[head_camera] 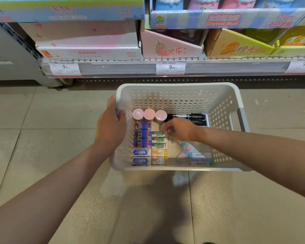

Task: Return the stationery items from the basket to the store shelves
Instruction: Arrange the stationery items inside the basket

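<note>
A white perforated basket [176, 95] sits on the tiled floor in front of the shelves. My left hand [111, 127] grips its left handle. My right hand [179, 129] reaches down inside, fingers curled and pinching at a green-labelled eraser [158, 134] at the top of a short stack. Inside lie three pink-capped bottles [149, 114], black markers [192, 118], blue eraser packs [142, 133], blue-and-white erasers [141, 156], orange erasers [159, 156] and pastel erasers [197, 157]. Whether the eraser is lifted I cannot tell.
A low store shelf [165, 68] with price tags runs across the top, holding pink, blue and yellow display boxes [171, 48] of slime. Grey floor tiles [42, 120] lie left, right and in front of the basket.
</note>
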`<action>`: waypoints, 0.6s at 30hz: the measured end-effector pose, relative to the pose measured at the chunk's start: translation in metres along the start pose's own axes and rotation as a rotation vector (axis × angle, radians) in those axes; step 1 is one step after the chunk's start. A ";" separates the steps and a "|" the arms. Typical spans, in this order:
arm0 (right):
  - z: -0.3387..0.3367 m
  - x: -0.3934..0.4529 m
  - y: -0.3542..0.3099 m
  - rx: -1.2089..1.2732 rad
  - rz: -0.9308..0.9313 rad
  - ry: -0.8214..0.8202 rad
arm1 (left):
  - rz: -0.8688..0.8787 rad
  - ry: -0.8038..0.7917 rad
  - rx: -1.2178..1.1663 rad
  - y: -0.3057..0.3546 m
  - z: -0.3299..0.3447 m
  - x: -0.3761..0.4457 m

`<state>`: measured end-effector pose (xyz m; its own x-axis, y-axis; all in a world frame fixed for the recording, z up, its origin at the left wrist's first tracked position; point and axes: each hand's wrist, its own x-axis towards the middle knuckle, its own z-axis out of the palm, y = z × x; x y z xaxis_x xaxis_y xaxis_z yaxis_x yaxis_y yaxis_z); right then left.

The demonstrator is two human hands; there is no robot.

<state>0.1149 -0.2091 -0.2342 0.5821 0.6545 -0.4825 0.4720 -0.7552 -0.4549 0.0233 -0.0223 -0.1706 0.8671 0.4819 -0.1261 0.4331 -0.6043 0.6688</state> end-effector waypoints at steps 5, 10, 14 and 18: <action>-0.028 -0.030 0.002 -0.249 -0.024 -0.094 | -0.008 -0.003 0.015 0.002 0.000 0.000; -0.005 -0.059 0.009 -0.396 0.180 -0.664 | 0.002 -0.003 0.007 0.005 -0.001 -0.002; 0.008 -0.066 0.017 -0.378 0.175 -0.680 | 0.000 0.004 0.014 0.004 -0.001 -0.002; 0.009 -0.061 0.024 -0.120 0.247 -0.669 | 0.008 0.009 0.011 0.002 0.000 -0.001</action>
<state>0.0851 -0.2670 -0.2225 0.1694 0.3179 -0.9329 0.4707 -0.8577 -0.2068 0.0235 -0.0241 -0.1691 0.8683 0.4828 -0.1141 0.4290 -0.6154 0.6613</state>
